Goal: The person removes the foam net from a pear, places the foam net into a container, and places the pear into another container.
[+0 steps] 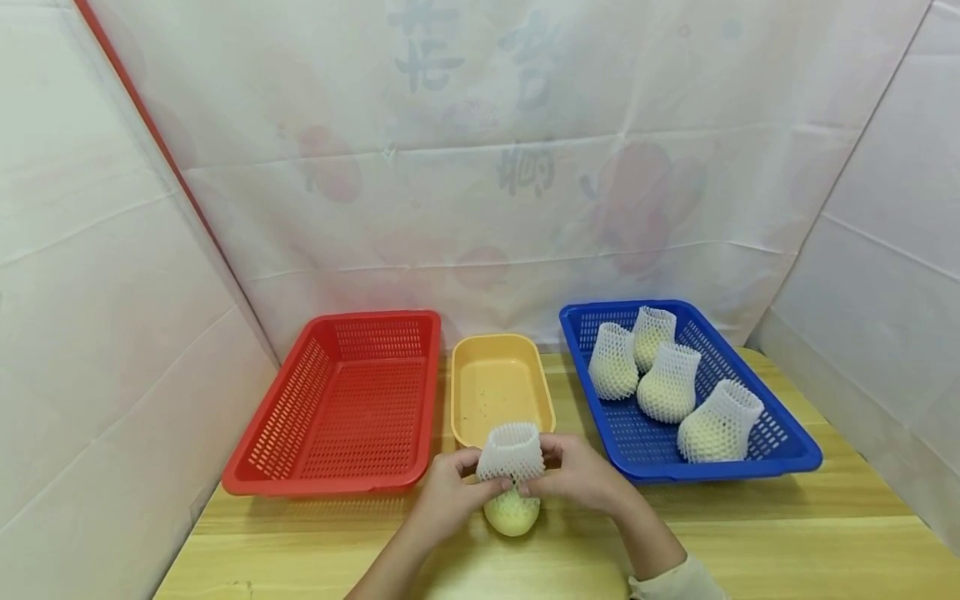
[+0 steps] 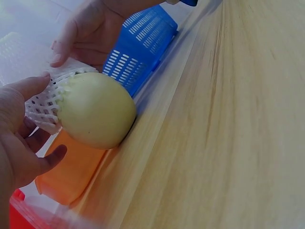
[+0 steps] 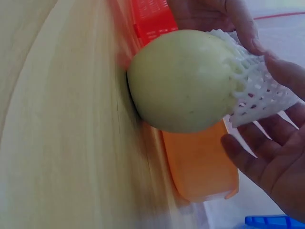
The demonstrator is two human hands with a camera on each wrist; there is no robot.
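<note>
Hung behind as a backdrop, pale cloth (image 1: 450, 221) with faint reddish prints; spread beneath, a yellowish wood-grain tabletop (image 1: 787, 542). On that wood, apparently touching it, just in front of a small yellow tray (image 1: 498, 383), a single round fruit (image 1: 512, 518). Looks to be midway through sleeving: capped by a white foam net (image 1: 512, 457) at the upper end, bare over the rounded lower end. Probably calls next for easing the net farther down and around, evenly on both sides, without splitting the thin mesh. Pale yellow-green and smooth, with a few tiny dark specks in the wrist views. Above the skin, a loose, open-topped collar of lacy mesh. Pinched from either side by left hand (image 1: 446, 493) and right hand (image 1: 583, 477): thumbs in front, other fingers reaching behind, grasping mesh rather than fruit, with some lower fingers loose in the wrist views. Farther out, to the left, a red basket (image 1: 378, 408) with slotted walls and floor. To the right, a blue basket (image 1: 720, 473), holding four similar fruits (image 1: 666, 393), each in a white, wide-mouthed net.
</note>
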